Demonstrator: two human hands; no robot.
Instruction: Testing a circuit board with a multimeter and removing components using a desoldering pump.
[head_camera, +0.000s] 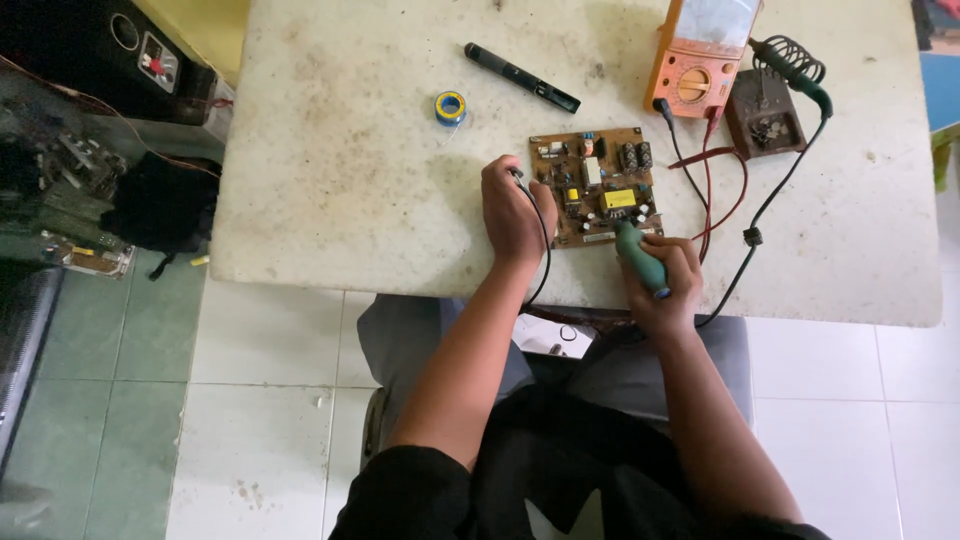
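Right grip (660, 285) clasps green tool (640, 262), seemingly touching circuit board (597, 185).

Brown circuit board (597, 186) on stained table (340, 170), left hand (514, 212) at its edge, right hand (663, 285) gripping green-handled soldering iron (639, 258) against it.

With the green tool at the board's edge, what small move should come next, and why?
Probably ease the green-handled soldering iron tip a little further onto the circuit board. The right hand grips it at the near edge, while the left hand steadies the board's left side, holding a black wire.
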